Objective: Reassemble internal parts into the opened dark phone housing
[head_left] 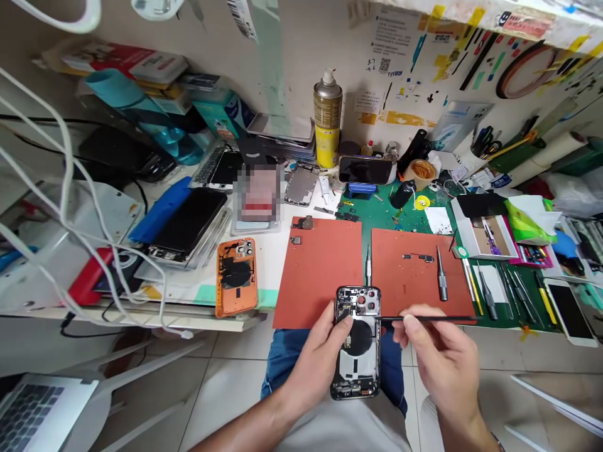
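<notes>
The opened smartphone rear housing (357, 370), its black circular coil (360, 339) and camera cluster (363, 306) exposed, is held just off the front edge of two red-orange silicone mats (311, 276), its top overlapping the gap between them. The left hand (318, 358) grips its left side closely. To the right, the right hand (438, 355) pinches a slender black probe (424, 318), its tip just beside the housing, with open tiled floor (475, 358) beyond.
</notes>
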`<action>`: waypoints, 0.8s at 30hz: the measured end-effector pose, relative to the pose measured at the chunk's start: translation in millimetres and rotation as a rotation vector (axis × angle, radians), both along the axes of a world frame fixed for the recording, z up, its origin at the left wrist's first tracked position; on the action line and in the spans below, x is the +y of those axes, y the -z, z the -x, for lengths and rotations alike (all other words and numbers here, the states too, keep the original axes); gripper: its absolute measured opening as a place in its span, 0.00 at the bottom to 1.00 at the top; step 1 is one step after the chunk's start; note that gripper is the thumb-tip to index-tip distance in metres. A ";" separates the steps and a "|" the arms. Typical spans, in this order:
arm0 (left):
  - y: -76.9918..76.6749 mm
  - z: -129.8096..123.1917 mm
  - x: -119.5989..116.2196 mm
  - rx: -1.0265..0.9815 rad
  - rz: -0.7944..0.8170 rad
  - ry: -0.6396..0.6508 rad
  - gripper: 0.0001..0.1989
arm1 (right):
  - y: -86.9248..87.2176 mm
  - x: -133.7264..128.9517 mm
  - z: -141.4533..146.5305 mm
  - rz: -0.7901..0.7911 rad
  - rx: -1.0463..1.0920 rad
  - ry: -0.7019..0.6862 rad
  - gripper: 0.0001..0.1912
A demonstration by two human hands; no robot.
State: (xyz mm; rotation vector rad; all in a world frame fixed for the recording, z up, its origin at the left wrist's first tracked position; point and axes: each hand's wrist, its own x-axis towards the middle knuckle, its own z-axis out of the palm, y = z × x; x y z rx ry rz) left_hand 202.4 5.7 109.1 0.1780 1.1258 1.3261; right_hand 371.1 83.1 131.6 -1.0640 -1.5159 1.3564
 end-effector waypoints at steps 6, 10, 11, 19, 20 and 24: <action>-11.8 15.2 -8.4 -0.049 0.022 0.227 0.32 | -10.6 42.1 7.8 0.176 0.027 -0.228 0.03; -13.5 21.9 -12.0 -0.044 0.011 0.352 0.35 | -15.4 53.4 17.9 0.285 0.035 -0.323 0.07; -13.6 23.9 -12.1 -0.041 0.002 0.384 0.35 | -16.2 55.7 19.5 0.308 0.030 -0.372 0.08; -12.0 51.9 -3.7 0.261 -0.103 0.753 0.25 | -30.1 67.7 21.7 0.338 -0.188 -0.655 0.16; -11.7 54.2 -2.9 0.284 -0.097 0.784 0.25 | -32.6 67.4 22.5 0.310 -0.234 -0.670 0.17; -11.5 57.0 -1.2 0.320 -0.104 0.804 0.23 | -38.9 64.2 26.3 0.189 -0.357 -0.737 0.20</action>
